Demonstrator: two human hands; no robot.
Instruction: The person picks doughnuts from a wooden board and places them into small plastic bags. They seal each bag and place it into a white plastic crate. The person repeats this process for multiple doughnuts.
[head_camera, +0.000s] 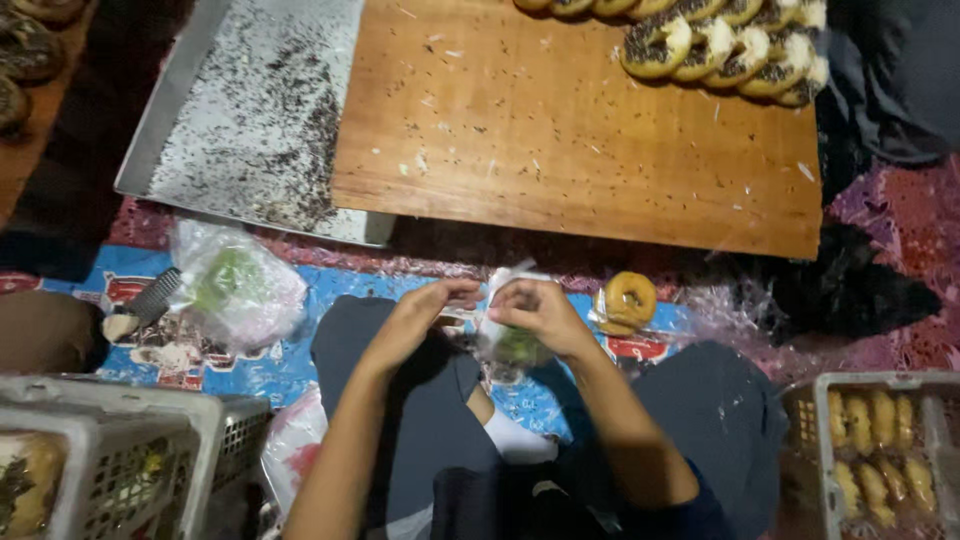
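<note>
Head camera view looks straight down at a person seated on a patterned blue and red floor mat (250, 365), knees in dark trousers spread to either side. Both hands meet just above the lap, working on a small clear plastic bag (505, 335) with something green showing inside it. The left hand (420, 315) has its fingers curled together, pinching the bag's upper edge from the left side. The right hand (540, 310) is closed over the top of the same bag, fingers bent and gripping the plastic, with the bag's body hanging just below the palm. The two hands are very close, almost touching at the fingertips.

Just beside the right hand, on the mat, lies a plain golden ring doughnut wrapped in clear plastic (628, 300). Beyond the hands rests a large wooden board (560, 130) scattered with dark sprinkles and white crumbs; at its far right corner sits a row of doughnuts topped with chocolate sprinkles (730, 45). To the left of the board lies a metal tray dusted with dark sprinkles (250, 110), partly under the board's edge. A crumpled clear plastic bag with green contents (235, 285) sits on the mat left of the hands. White plastic baskets (120, 450) stand at lower left, and a white crate holding pale doughnuts (880, 450) stands at lower right.
</note>
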